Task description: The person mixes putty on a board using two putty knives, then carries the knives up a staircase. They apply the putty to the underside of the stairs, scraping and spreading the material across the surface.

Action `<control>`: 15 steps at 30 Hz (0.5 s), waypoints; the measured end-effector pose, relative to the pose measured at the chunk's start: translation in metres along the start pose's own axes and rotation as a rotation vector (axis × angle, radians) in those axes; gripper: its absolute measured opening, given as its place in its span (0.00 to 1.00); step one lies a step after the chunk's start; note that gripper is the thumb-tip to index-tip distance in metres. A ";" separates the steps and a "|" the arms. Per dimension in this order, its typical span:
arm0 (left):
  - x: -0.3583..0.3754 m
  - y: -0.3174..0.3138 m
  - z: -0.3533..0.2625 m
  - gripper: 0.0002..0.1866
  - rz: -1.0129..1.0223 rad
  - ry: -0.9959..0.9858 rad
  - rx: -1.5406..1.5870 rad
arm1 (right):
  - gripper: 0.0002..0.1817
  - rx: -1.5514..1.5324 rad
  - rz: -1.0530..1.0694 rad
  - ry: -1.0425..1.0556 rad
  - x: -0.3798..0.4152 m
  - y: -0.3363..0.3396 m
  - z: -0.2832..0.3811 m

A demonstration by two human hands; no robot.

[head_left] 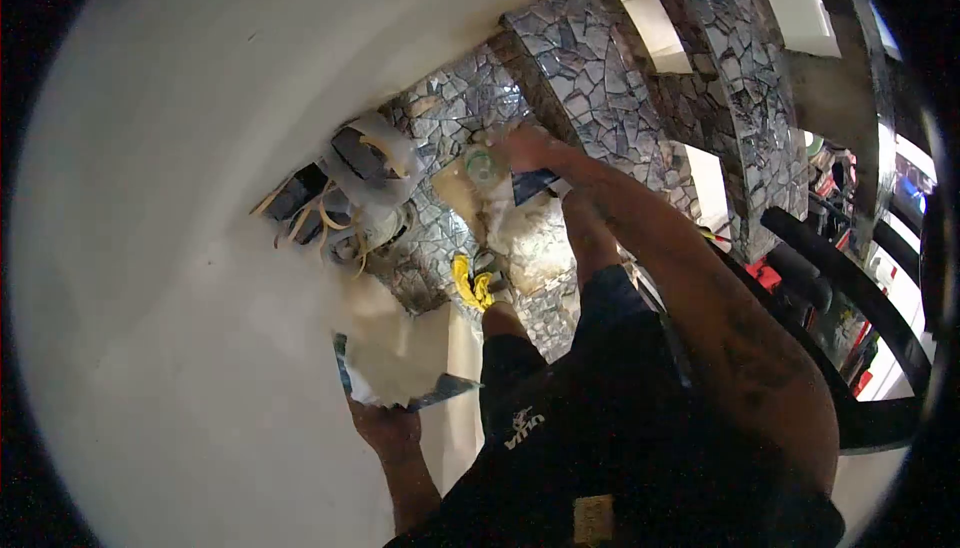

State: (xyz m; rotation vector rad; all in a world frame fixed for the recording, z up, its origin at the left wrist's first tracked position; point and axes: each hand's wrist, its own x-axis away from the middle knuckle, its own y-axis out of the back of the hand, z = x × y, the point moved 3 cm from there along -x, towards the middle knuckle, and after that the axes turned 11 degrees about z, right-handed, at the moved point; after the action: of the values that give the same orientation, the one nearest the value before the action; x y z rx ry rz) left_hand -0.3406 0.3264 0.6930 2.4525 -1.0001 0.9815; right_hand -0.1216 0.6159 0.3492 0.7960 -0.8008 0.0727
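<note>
At the lower left, my left hand [390,430] is closed on the lower edge of a pale flat sheet [395,373] with dark, jagged, stone-patterned corners. It is held up beside the white wall. My right hand [525,148] reaches forward over the stone-patterned steps, its fingers blurred. Right by its fingers is a clear, greenish round object [484,168], which overlaps the hand's edge in this view; I cannot tell whether the hand grips it. A dark blue pointed piece [532,186] shows just below that hand.
Stone-patterned stairs [590,68] rise to the upper right. A grey container [375,163] and curled pale strips [325,213] lie by the white wall [180,248]. Something bright yellow [470,283] lies near my legs. Dark railing bars [840,258] stand at right.
</note>
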 end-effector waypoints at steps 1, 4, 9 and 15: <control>-0.001 -0.003 0.003 0.24 -0.149 0.103 0.529 | 0.23 0.051 -0.004 0.076 -0.026 -0.045 -0.012; 0.001 0.020 0.023 0.24 -0.170 0.084 0.130 | 0.25 0.075 0.055 -0.070 -0.044 -0.067 0.004; 0.010 0.051 0.058 0.28 -0.325 0.126 0.000 | 0.20 0.109 0.115 -0.442 -0.083 -0.098 0.045; 0.024 0.100 0.093 0.29 -0.208 0.059 -0.319 | 0.14 0.232 0.162 -0.459 -0.113 -0.102 0.058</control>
State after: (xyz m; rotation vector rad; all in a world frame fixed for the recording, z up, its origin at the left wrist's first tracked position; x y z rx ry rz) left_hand -0.3548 0.1963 0.6470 2.1965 -0.7929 0.7568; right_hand -0.2025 0.5309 0.2366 0.9821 -1.3090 0.1315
